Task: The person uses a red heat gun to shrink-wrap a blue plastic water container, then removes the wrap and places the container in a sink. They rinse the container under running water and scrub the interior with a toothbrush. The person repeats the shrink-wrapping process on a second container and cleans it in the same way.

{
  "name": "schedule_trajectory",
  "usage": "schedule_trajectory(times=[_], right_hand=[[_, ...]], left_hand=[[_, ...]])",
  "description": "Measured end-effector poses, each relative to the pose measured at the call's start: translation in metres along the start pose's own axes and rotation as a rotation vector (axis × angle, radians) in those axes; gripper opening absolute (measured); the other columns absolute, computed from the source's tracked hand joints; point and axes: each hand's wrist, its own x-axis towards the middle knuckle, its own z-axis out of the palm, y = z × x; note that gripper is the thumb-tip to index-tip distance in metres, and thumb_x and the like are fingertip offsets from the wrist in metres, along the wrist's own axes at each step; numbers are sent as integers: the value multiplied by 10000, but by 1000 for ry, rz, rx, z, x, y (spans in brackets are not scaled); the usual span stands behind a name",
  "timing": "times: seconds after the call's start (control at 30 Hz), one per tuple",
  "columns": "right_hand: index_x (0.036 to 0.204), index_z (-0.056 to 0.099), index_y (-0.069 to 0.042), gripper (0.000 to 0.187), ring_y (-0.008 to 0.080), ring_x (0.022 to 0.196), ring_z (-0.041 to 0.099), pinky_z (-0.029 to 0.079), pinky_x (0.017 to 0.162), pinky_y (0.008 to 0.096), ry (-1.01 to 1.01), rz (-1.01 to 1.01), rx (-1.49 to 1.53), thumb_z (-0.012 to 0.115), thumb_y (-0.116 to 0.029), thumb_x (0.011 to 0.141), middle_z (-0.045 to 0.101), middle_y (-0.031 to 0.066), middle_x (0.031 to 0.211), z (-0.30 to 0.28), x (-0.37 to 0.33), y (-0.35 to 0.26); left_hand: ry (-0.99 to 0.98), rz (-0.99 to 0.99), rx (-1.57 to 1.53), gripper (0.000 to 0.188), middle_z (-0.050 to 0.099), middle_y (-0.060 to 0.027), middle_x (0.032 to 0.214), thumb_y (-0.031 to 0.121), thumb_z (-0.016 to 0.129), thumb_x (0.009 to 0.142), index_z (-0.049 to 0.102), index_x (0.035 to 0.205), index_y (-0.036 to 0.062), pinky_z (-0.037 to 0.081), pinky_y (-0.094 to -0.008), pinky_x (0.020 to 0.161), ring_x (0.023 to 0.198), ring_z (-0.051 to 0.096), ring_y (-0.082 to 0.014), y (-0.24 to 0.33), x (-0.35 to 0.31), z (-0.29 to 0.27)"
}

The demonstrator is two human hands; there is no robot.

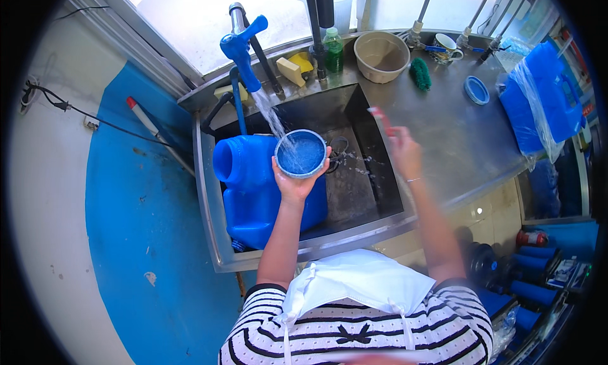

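A round, shallow blue lid (303,151) with a pale rim rests in my left hand (296,184), fingers curled around it from below. Water runs from the blue-handled faucet (242,48) into this lid and splashes off to the right. Beside my left forearm a large blue plastic jug (266,207) sits in the metal sink (231,258), its wide mouth uncovered. My right hand (404,150) is over the sink's right edge, apart from the lid. Motion smears its fingers, and a reddish blur at their tips cannot be made out.
Along the back stand a sponge (291,72), a green bottle (333,50), a beige basin (382,56), a green brush (420,74) and a mug (447,48). Further right are a blue ring-shaped lid (476,90) and another blue jug (538,102) in plastic film.
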Motion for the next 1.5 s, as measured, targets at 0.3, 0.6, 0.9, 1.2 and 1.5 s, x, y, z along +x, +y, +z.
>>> schedule_trajectory(times=[0.3, 0.6, 0.9, 1.2, 1.5], right_hand=[[1150, 630, -102, 321, 366, 974, 585, 476, 829, 460, 149, 35, -545, 651, -238, 859, 581, 188, 1060, -21, -9, 34], [1254, 586, -83, 442, 319, 1258, 474, 268, 1055, 613, -412, -764, 93, 614, -316, 880, 558, 163, 1274, 105, -35, -136], [1102, 645, -21, 268, 92, 858, 566, 475, 785, 262, -637, -128, 746, 653, -195, 898, 639, 16, 944, -3, 19, -104], [1193, 653, -120, 393, 395, 1035, 589, 458, 919, 443, 97, 105, -539, 699, -253, 826, 622, 225, 1093, -73, 129, 130], [1395, 473, -129, 512, 378, 1023, 548, 448, 877, 469, -83, 16, -704, 599, -231, 910, 536, 192, 1043, -22, -34, 109]], left_hand=[[-44, -68, 36, 861, 296, -250, 1498, 670, 531, 804, 336, 1468, 157, 319, -674, 1030, 1358, 218, -573, -4, -5, 4], [293, 193, 336, 411, 621, -176, 1192, 314, 343, 999, 555, 1203, 26, 465, -499, 971, 1105, 599, -327, 54, -2, -1], [966, 875, 1827, 364, 689, -175, 1065, 240, 507, 958, 622, 1177, -26, 543, -370, 826, 969, 671, -292, 148, -125, 42], [1003, 415, 2399, 431, 673, -255, 966, 354, 664, 838, 614, 1079, 1, 513, -484, 799, 915, 644, -439, 98, -81, 44], [701, 305, 2548, 401, 682, -244, 906, 301, 712, 818, 616, 1051, -12, 534, -453, 781, 869, 672, -392, 43, -42, 92]])
